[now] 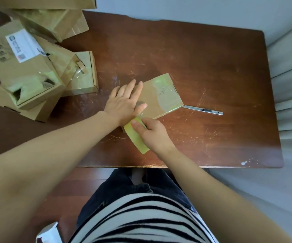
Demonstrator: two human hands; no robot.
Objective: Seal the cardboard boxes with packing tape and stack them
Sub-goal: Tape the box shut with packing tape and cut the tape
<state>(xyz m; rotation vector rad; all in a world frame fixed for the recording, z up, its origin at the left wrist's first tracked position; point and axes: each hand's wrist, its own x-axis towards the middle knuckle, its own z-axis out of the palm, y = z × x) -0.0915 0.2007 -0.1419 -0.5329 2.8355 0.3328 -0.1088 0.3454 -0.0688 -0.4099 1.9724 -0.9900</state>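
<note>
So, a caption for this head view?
Left hand presses a cardboard box; right hand grips the tape roll.

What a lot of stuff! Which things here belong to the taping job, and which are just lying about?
In the job: the flat box, pressed down by the left hand; the tape roll, held by the right hand; the pile of boxes at the left.
Lying about: the utility knife, untouched beside the flat box.
</note>
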